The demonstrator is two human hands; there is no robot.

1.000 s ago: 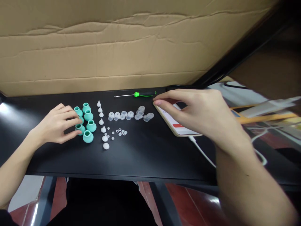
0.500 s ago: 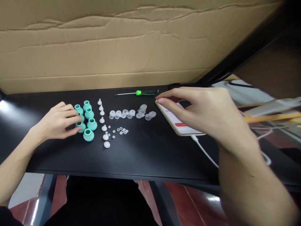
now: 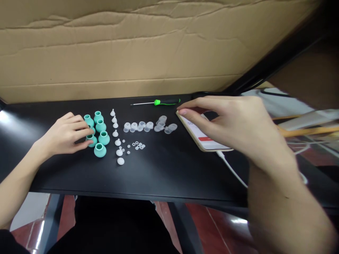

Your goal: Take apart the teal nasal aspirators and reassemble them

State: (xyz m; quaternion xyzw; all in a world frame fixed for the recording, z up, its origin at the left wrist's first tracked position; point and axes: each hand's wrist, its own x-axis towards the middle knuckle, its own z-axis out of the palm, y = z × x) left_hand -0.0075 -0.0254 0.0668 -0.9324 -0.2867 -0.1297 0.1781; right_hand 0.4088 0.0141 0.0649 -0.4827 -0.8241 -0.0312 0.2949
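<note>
My left hand is at the left of a cluster of small teal jars, its thumb and forefinger on either side of one teal jar that stands on the table. Its other fingers are bent, and their tips are partly hidden. My right hand arches over a phone with a lit screen and a red button. The thumb and forefinger tips come together at the phone's far left corner; the remaining fingers are hidden behind them. A white cable runs from the phone.
White pointed pieces form a column right of the jars. Tiny discs and clear rings lie beside them, below a row of translucent caps. A green-and-black screwdriver lies behind. Cardboard stands along the black table's back edge.
The whole view has shifted slightly. Both hands keep their places, the left at the teal jars and the right at the phone, and the small pieces lie as before.
</note>
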